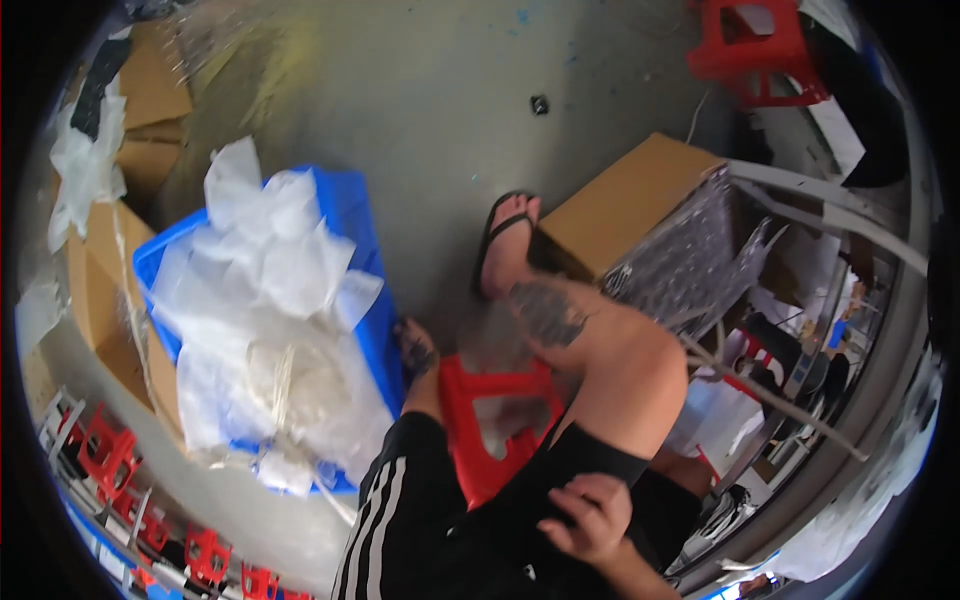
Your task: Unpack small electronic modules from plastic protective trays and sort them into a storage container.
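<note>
My right hand [592, 517] hovers over the black shorts [480, 545], near my bent right leg [625, 385]. Its fingers are loosely curled, the thumb stands apart from them, and nothing shows in it. My left hand is out of view. Between my legs is a red plastic stool [505, 383]. On the left, a blue plastic crate [362, 215] is heaped with white translucent plastic bags or foam sheets [270, 255]. A bundle tied with pale string [290, 385] lies on the heap's near part.
A cardboard box [635, 205] with bubble wrap [690, 245] stands right of my sandalled foot [510, 240]. Open cartons [105, 270] line the left. Another red stool [755, 50] is at far right; several more stand lower left. A metal frame [830, 190] edges the right.
</note>
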{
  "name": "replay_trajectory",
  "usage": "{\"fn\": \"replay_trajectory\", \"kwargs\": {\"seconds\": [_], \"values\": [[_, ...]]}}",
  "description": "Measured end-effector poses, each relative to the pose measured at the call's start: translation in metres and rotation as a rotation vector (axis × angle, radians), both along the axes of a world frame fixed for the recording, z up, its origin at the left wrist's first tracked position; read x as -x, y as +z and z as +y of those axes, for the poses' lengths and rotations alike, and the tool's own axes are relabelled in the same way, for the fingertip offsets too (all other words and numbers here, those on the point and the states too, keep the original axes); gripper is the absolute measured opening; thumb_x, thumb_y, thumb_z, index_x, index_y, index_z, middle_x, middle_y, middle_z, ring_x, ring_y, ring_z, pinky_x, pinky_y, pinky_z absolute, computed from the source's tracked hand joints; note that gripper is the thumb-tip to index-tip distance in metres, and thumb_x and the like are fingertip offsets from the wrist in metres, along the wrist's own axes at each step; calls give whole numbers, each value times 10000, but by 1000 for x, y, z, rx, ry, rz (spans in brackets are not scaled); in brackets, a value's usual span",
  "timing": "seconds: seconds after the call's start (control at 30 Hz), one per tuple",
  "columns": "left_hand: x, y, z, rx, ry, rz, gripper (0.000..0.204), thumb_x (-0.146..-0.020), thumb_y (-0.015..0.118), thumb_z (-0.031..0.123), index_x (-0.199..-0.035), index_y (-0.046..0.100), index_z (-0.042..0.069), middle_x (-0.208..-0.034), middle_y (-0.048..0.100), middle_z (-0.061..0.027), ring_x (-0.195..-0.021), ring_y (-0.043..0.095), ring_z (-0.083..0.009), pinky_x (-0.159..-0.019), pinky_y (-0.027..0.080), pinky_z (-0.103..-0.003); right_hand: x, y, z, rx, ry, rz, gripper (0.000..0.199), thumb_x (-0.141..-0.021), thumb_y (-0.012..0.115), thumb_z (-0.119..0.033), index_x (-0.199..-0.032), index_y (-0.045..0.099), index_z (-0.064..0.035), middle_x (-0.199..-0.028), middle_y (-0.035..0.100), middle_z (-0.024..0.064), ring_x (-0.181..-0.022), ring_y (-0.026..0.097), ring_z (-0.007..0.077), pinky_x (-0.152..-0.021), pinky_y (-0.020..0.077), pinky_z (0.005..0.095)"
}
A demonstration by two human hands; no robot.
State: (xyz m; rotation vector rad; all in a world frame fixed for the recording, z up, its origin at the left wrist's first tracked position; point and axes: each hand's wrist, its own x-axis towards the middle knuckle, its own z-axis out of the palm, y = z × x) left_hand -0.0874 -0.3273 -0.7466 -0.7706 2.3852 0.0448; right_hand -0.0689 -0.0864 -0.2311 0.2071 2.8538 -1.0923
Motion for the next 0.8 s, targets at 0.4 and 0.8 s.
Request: {"fn": "replay_trajectory", "kwargs": {"seconds": [0.4, 0.8], "values": [[-2, 61, 73, -161, -561, -153, 256, -954, 503, 103, -1197, 564, 49, -1316, 564, -198, -1094, 615, -346, -857, 542, -383, 28, 4, 19, -54, -45, -52, 258, -715, 814, -211, -921, 715, -91, -925, 639, 76, -832, 649, 247, -696, 502, 333], [-19, 66, 70, -449, -562, -48, 239, -810, 662, 66, -1021, 554, 36, -1048, 622, -216, -1017, 621, -376, -806, 529, -457, 23, -6, 28, -11, -96, 25, 216, -691, 797, -129, -881, 711, -70, -855, 639, 77, -755, 650, 242, -654, 510, 317]]}}
